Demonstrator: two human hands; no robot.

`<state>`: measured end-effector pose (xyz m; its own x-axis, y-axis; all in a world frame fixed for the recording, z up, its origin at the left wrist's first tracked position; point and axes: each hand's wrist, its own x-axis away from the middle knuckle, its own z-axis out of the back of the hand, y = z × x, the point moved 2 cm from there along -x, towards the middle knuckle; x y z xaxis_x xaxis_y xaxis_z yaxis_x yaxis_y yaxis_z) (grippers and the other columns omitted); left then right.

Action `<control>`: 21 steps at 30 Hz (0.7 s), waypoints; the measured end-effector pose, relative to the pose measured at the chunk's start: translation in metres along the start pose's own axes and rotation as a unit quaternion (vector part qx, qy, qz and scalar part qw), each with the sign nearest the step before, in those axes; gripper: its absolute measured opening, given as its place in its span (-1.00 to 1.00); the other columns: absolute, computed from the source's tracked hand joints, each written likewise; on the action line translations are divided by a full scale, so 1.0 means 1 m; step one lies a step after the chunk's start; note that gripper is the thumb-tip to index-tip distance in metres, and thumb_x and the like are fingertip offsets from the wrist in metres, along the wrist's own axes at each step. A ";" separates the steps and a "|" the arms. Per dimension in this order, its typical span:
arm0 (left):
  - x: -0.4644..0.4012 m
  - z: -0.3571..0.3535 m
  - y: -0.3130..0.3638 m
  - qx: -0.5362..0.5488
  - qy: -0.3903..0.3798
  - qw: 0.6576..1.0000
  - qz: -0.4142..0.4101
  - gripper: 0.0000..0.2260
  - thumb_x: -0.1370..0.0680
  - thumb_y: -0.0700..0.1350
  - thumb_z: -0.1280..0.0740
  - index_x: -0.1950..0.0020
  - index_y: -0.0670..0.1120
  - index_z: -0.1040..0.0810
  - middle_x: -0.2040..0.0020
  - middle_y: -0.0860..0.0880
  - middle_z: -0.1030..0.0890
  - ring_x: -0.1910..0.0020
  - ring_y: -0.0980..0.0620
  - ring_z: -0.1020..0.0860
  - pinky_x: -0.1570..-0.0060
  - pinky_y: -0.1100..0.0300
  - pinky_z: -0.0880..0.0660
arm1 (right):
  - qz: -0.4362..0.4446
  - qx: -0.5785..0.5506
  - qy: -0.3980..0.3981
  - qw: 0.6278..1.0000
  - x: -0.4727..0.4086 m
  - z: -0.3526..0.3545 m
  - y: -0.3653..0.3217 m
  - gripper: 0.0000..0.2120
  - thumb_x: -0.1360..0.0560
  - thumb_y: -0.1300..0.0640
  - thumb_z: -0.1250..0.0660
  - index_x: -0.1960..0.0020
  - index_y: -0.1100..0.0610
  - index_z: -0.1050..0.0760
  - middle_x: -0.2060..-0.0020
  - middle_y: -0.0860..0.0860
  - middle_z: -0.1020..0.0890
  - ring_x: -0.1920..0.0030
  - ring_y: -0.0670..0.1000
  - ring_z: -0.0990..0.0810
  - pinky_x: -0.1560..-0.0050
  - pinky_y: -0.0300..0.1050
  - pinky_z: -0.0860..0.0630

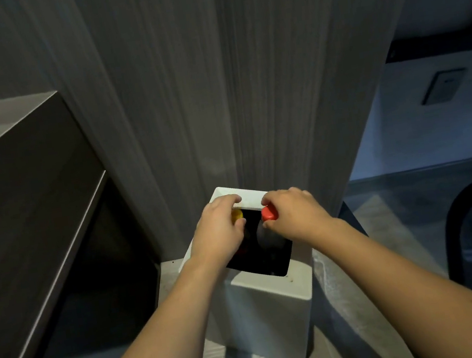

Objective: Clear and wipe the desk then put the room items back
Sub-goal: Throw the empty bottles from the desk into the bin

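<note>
Against the tall grey wood-grain panel (183, 79), with the dark desk (15, 187) running along the left side, a white square bin (267, 315) is standing on the pale floor (370, 226), its dark opening facing up. Both forearms are reaching down over that opening. Left hand (221, 230) is curling its grip around a bottle with a yellow cap (236, 215), only the cap peeking out past the fingers (the bottle body is hidden under the palm). Right hand (295, 216) is pinching a bottle by its red cap (269, 213), thumb and fingers closing tight on it, while the bottle's greyish body is hanging down inside the bin's mouth. Both caps are sitting just beside the bin's far rim.
</note>
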<state>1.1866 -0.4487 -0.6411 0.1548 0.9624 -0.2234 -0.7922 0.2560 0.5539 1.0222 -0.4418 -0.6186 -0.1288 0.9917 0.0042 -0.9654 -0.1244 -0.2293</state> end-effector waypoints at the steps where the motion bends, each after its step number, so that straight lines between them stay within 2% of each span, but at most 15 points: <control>1: 0.000 -0.002 -0.003 -0.002 -0.004 1.000 0.004 -0.62 -0.55 -0.12 -0.36 -0.37 0.00 -0.47 -0.32 0.07 -0.50 -0.33 0.04 -0.39 -0.25 0.15 -0.35 | 0.000 -0.002 -0.003 1.000 -0.001 -0.002 0.001 -0.59 -0.49 -0.05 -0.32 -0.32 -0.01 -0.43 -0.22 0.01 -0.56 -0.20 0.12 -0.46 -0.21 0.02 -0.36; 4: -0.001 -0.006 -0.011 -0.019 -0.008 1.000 0.004 -0.63 -0.56 -0.09 -0.34 -0.37 -0.01 -0.46 -0.33 0.06 -0.50 -0.34 0.02 -0.38 -0.26 0.14 -0.34 | -0.003 -0.013 -0.021 1.000 -0.002 -0.009 0.004 -0.50 -0.48 -0.09 -0.35 -0.37 0.02 -0.40 -0.29 0.00 -0.51 -0.28 0.10 -0.45 -0.25 0.00 -0.36; 9: -0.006 -0.010 -0.018 -0.029 -0.001 1.000 0.005 -0.66 -0.57 -0.08 -0.32 -0.35 -0.04 -0.47 -0.30 0.05 -0.51 -0.31 0.00 -0.38 -0.22 0.12 -0.37 | 0.002 -0.026 -0.018 0.999 -0.004 -0.017 0.008 -0.51 -0.49 -0.03 -0.34 -0.38 0.05 -0.39 -0.31 0.02 -0.48 -0.31 0.10 -0.41 -0.31 0.01 -0.38; 14: -0.005 -0.023 -0.023 -0.071 0.007 0.997 -0.042 -0.73 -0.55 -0.08 -0.33 -0.25 -0.07 -0.51 -0.21 0.03 -0.55 -0.26 -0.03 -0.42 -0.27 0.14 -0.35 | 0.014 -0.034 0.016 0.999 -0.008 -0.029 0.008 -0.50 -0.50 0.00 -0.32 -0.41 0.05 -0.34 -0.34 0.00 -0.44 -0.33 0.07 -0.36 -0.34 -0.02 -0.32; 17: -0.009 -0.027 -0.022 -0.086 0.018 0.995 -0.057 -0.70 -0.55 -0.07 -0.33 -0.28 -0.10 -0.51 -0.26 0.00 -0.53 -0.28 -0.03 -0.41 -0.33 0.12 -0.32 | 0.022 -0.034 0.046 0.998 -0.009 -0.035 0.007 -0.48 -0.52 0.01 -0.29 -0.45 0.04 -0.29 -0.36 -0.03 -0.39 -0.35 0.05 -0.33 -0.36 -0.05 -0.25; 21: -0.012 -0.029 -0.021 -0.096 0.017 0.994 -0.058 -0.67 -0.55 -0.08 -0.34 -0.30 -0.13 -0.52 -0.27 -0.05 -0.54 -0.29 -0.07 -0.43 -0.35 0.06 -0.34 | 0.000 -0.063 0.058 0.996 -0.009 -0.036 0.009 -0.49 -0.52 0.04 -0.30 -0.44 0.04 -0.30 -0.36 -0.04 -0.38 -0.35 0.02 -0.33 -0.36 -0.05 -0.25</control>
<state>1.1843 -0.4679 -0.6737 0.2335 0.9229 -0.3061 -0.8691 0.3393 0.3599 1.0230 -0.4505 -0.6553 -0.0955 0.9897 -0.1070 -0.9283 -0.1274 -0.3494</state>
